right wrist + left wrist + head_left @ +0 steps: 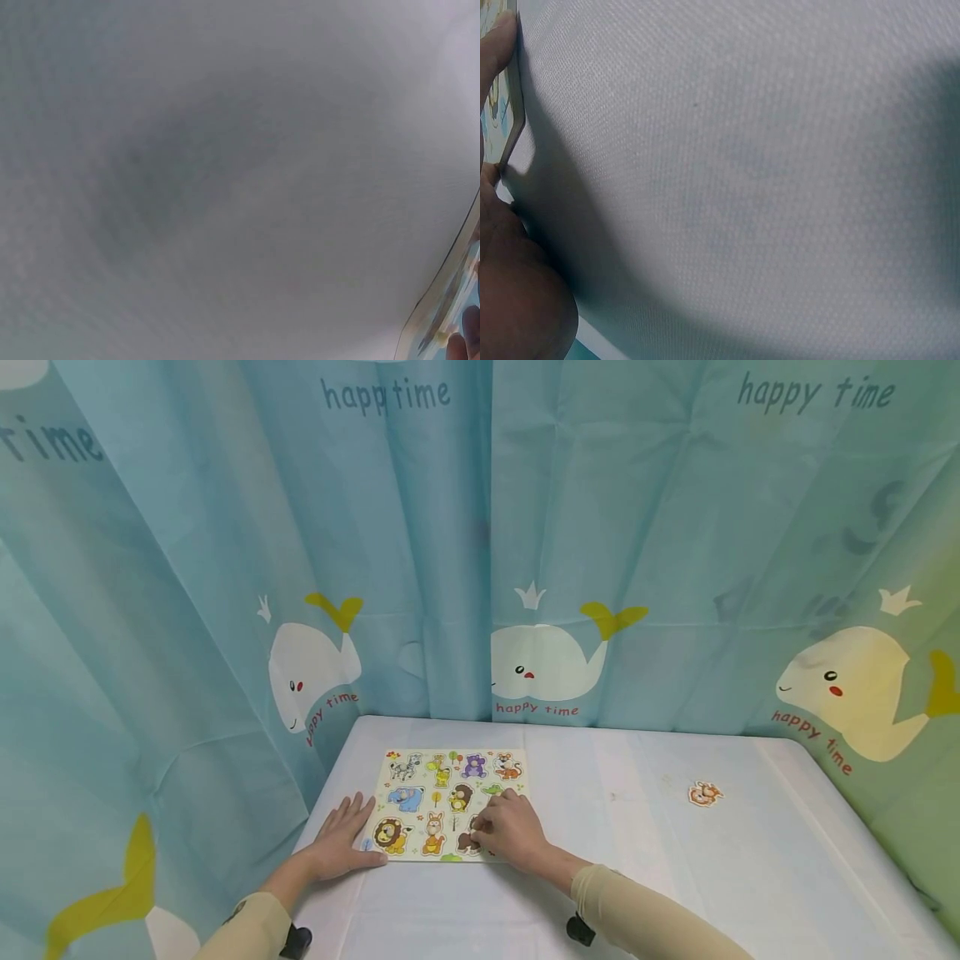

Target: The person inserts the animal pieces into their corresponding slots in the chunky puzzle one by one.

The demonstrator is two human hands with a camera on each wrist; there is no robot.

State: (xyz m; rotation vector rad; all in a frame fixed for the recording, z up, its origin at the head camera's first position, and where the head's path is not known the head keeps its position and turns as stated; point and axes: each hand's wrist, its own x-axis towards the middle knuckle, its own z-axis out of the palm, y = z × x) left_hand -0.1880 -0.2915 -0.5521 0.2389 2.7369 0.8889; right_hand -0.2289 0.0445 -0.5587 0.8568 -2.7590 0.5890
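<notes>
An animal puzzle board lies flat on the table, with a zebra, giraffe, blue elephant, lion, kangaroo and several other animals on it. My left hand rests at its left side, fingers spread, the thumb along the near left corner. In the left wrist view, that thumb lies on the board's edge. Over the lower right corner, my right hand pinches a brown animal puzzle piece with thumb and fingertips. The hand hides most of this piece. The right wrist view catches only fingertips above the board.
A loose orange-and-white animal puzzle piece lies on the right part of the white-covered table. Blue curtains with whale prints hang along the table's back and sides.
</notes>
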